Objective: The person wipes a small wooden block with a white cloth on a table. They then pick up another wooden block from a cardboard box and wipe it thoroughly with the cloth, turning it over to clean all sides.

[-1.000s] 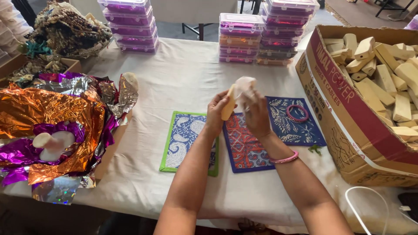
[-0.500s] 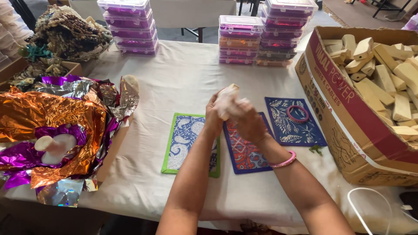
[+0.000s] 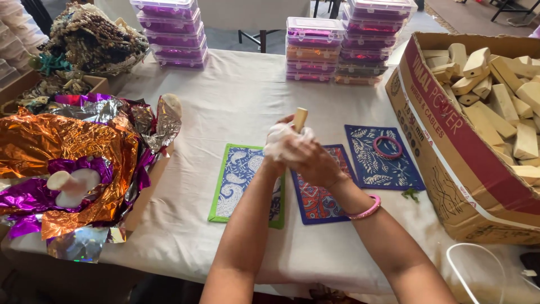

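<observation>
Since the frame half a second back, my hands have settled lower over the middle mat and the wooden stick (image 3: pixel 300 118) now pokes up clear above them, where before it was buried in the white wrap. My left hand (image 3: pixel 279 147) is clenched around the white cloth (image 3: pixel 286 137) that bundles the lower part of the stick, and my right hand (image 3: pixel 313 163) is closed over the front of the same bundle, a pink bangle (image 3: pixel 364 211) on that wrist. The bundle is held upright above the table, over the seam between the green-edged blue mat (image 3: pixel 243 180) and the orange-and-blue mat (image 3: pixel 319 198). Just to the right lies a third, dark blue mat (image 3: pixel 376 159) with a red ring (image 3: pixel 388 147) resting on it. A cardboard box (image 3: pixel 450 169) full of pale wooden blocks (image 3: pixel 495 95) stands at my right, crumpled orange and purple foil (image 3: pixel 67 157) is heaped at my left, and stacks of clear lidded boxes (image 3: pixel 332 48) line the far edge of the cloth-covered table (image 3: pixel 230 107).
</observation>
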